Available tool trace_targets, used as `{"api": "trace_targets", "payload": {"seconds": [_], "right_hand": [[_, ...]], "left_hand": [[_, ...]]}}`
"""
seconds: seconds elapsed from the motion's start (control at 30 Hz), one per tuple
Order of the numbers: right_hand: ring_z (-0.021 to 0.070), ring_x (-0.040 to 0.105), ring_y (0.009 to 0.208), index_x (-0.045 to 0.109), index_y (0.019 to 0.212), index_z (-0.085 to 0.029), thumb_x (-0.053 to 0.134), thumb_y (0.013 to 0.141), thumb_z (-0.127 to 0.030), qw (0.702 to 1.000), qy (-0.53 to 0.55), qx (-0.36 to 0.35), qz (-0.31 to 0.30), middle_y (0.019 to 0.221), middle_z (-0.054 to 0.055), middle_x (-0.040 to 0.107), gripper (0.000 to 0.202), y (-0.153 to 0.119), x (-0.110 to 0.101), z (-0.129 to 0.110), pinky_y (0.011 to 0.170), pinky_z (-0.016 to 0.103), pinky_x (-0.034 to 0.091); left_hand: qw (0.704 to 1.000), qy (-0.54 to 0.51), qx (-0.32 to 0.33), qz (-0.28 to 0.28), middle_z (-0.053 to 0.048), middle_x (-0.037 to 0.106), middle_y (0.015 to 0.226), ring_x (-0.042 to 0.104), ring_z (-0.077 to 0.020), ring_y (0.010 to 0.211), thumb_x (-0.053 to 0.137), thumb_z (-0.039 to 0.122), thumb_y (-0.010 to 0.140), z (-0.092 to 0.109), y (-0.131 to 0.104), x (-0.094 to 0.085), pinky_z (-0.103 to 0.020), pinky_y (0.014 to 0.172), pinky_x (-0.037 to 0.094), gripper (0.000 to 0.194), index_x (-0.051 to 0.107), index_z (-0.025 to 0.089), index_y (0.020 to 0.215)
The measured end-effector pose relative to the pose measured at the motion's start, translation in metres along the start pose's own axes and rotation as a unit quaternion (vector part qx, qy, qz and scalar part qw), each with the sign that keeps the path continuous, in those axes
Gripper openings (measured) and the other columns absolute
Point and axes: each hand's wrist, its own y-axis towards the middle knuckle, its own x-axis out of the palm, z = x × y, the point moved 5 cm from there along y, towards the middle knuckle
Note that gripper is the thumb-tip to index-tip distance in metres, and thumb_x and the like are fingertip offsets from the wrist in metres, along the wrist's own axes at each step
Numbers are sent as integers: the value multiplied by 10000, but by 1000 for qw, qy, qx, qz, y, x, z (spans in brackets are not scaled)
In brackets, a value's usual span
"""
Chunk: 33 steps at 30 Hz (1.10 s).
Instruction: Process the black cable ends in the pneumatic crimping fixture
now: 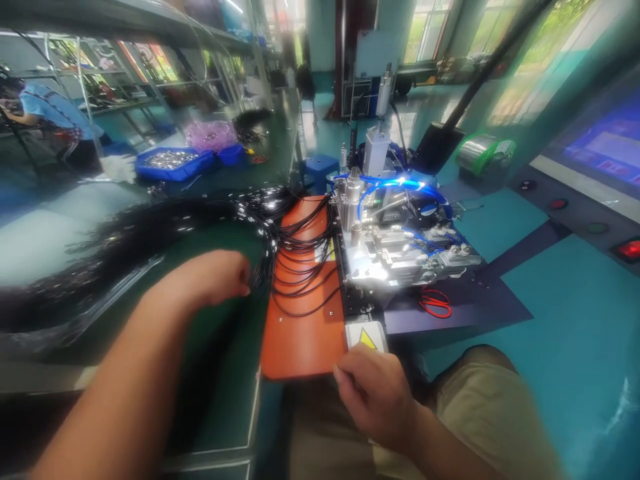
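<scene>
My left hand [216, 277] is over the dark green bench, fingers curled and closed, just left of the silvery ends of a bundle of black cables [240, 203]. Motion blur hides whether anything is in it. Several black cables [299, 287] lie in loops across an orange board [303, 343] and run to a metal clamping machine [400, 247] with blue air tubes. My right hand [375, 387] is closed at the board's near right corner, in front of a white block with a yellow warning triangle [367, 337]. Its curled fingers hide whatever they hold.
Blue trays [173, 170] with small metal parts and a pink bag [210, 135] stand at the back left. A green wire spool [485, 157] and a control panel [590, 200] are on the right. A red wire loop [436, 304] lies below the machine. Another person [57, 113] is far left.
</scene>
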Motion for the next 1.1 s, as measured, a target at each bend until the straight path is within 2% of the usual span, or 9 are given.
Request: {"api": "trace_targets", "payload": {"seconds": [0.07, 0.17, 0.33, 0.53, 0.67, 0.87, 0.93, 1.0, 1.1], "right_hand": [[147, 467, 587, 535, 843, -208, 495, 891, -88, 1000, -5, 0, -2, 675, 6, 521, 135, -2, 0, 1, 541, 287, 317], [154, 478, 594, 539, 861, -209, 505, 888, -89, 1000, -9, -2, -4, 683, 14, 537, 128, -5, 1, 2, 546, 288, 331], [155, 478, 596, 544, 855, -206, 499, 884, -83, 1000, -13, -16, -3, 685, 17, 539, 134, -6, 3, 3, 545, 292, 335], [156, 472, 591, 562, 839, -206, 480, 903, -123, 999, -33, -11, -23, 687, 17, 539, 133, -6, 5, 5, 544, 301, 327], [158, 467, 586, 569, 827, -202, 457, 905, -125, 999, -32, -22, -20, 675, 17, 531, 157, -5, 3, 3, 540, 303, 326], [158, 469, 588, 569, 806, -195, 442, 904, -127, 999, -28, -32, -15, 682, 21, 525, 174, -3, 0, 0, 538, 305, 307], [158, 473, 596, 568, 816, -194, 444, 903, -124, 999, -21, -30, -18, 690, 21, 523, 168, -4, 0, 0, 546, 301, 316], [157, 478, 601, 566, 836, -196, 448, 904, -127, 999, -13, -23, -22, 704, 22, 528, 153, -4, 0, 1, 551, 297, 330], [156, 493, 600, 559, 910, -198, 448, 903, -121, 1000, 4, -6, -14, 715, 19, 542, 135, -5, -1, 3, 548, 291, 357]], "left_hand": [[999, -22, 14, -39, -16, 661, 623, 581, -183, 576, 623, 306, 660, 6, 8, 12, -253, 511, 347, 114, 693, 218, 671], [997, -41, 25, -55, -6, 629, 569, 552, -159, 539, 637, 287, 621, 11, 16, 20, -241, 504, 346, 89, 670, 206, 609], [999, -36, -12, -39, -36, 626, 569, 549, -167, 505, 624, 362, 667, -10, 22, 19, -249, 482, 356, 192, 618, 189, 583], [984, -129, -55, -114, -54, 640, 560, 608, -185, 502, 651, 404, 673, -15, 31, 38, -249, 496, 412, 285, 535, 180, 540], [988, -120, -50, -88, -33, 631, 538, 601, -168, 494, 640, 425, 683, -20, 30, 35, -236, 510, 408, 295, 539, 182, 552], [990, -140, -7, 7, -40, 684, 601, 604, -178, 518, 555, 480, 774, -35, 15, 7, -250, 482, 396, 302, 588, 192, 691], [975, -214, -20, 47, -30, 677, 601, 613, -186, 519, 580, 493, 781, -30, 4, -2, -256, 479, 421, 306, 586, 190, 822], [934, -350, 1, 67, -14, 695, 684, 639, -179, 562, 634, 470, 777, -13, -10, -6, -256, 510, 471, 365, 544, 196, 1002], [831, -549, 82, -37, -54, 723, 935, 688, -165, 715, 699, 385, 778, 33, -31, 5, -296, 655, 563, 400, 525, 201, 1087]]}}
